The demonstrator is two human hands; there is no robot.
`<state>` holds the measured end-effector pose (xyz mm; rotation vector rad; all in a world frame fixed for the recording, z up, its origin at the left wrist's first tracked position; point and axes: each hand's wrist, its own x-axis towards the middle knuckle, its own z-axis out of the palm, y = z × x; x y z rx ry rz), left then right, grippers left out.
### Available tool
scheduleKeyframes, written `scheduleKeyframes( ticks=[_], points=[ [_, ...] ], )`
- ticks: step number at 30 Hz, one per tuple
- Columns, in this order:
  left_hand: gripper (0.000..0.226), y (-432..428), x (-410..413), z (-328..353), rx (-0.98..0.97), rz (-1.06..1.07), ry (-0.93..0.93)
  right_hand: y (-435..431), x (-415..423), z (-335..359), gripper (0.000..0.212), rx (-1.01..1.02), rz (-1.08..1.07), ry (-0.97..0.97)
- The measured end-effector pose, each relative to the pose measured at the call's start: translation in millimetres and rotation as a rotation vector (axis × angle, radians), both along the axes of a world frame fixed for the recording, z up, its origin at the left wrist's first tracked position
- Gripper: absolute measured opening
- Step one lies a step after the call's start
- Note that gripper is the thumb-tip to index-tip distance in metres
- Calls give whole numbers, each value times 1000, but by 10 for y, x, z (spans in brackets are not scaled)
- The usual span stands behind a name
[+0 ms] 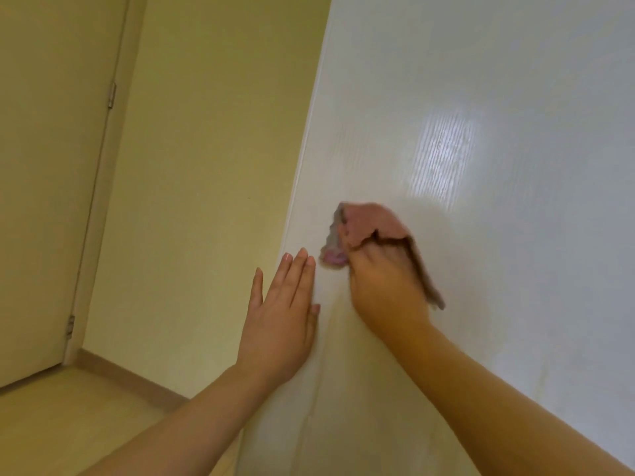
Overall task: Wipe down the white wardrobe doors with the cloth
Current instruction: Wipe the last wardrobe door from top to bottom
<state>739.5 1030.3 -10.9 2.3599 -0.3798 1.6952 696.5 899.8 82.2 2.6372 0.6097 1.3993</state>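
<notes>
The white wardrobe door (481,149) fills the right half of the view, glossy with a light reflection high on it. My right hand (385,283) grips a pink cloth (364,225) and presses it against the door near its left edge; the cloth is bunched over my fingers and hides them. My left hand (285,310) lies flat with straight fingers on the door's left edge, just left of and below the cloth. Both forearms reach in from the bottom.
A yellowish wall (206,166) stands left of the wardrobe. Farther left is a room door (51,166) with hinges (111,96) on its frame. A pale wooden floor (68,424) and baseboard show at the lower left.
</notes>
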Motion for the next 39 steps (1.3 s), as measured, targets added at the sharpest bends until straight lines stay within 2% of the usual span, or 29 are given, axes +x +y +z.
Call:
scheduleKeyframes(
  ticks=[3,6,7,9,11,12,14,17,19,22,23,27,31,33,35,38,39],
  points=[
    [60,40,17,-19,52,2,-3,-180,-39,-387,43,-209,103,111],
    [58,59,-6,-26,70,11,-18,-252,-151,-92,39,-355,72,96],
    [57,50,-14,-22,65,2,-15,-255,-125,77,40,-320,37,50],
    [57,39,-22,-3,45,-8,-10,-198,-65,353,41,-87,-17,-14],
    [57,41,-20,26,43,-2,-7,-107,-43,386,43,53,-26,-110],
    [56,56,-26,33,45,-1,-2,-78,-33,274,44,43,-1,-118],
    [54,91,-39,42,34,-6,3,-100,-23,-81,45,-107,77,-20],
    [53,104,-99,-15,33,-24,29,-293,-87,-327,36,-287,109,94],
    [53,87,-134,-51,36,-44,20,-282,-105,-129,38,-250,93,73],
    [56,43,-158,-106,22,-55,20,-163,-7,-5,44,-30,-5,-79],
    [57,33,-159,-123,18,-52,18,-120,-2,-85,46,-10,15,-42],
    [61,-31,-156,-219,67,-29,49,-292,-112,-791,45,-145,74,110],
    [55,78,-196,-375,77,50,77,-296,-249,-492,27,-155,-112,204],
    [52,88,-198,-408,52,66,93,-190,-157,-378,22,-69,-95,95],
    [53,61,-204,-399,50,83,104,-96,-144,-550,24,-28,-40,-1],
    [58,60,-209,-395,62,55,108,-162,-174,-1080,40,-112,102,219],
    [57,87,-213,-403,65,50,98,-224,-194,-1184,42,-159,134,237]
  ],
)
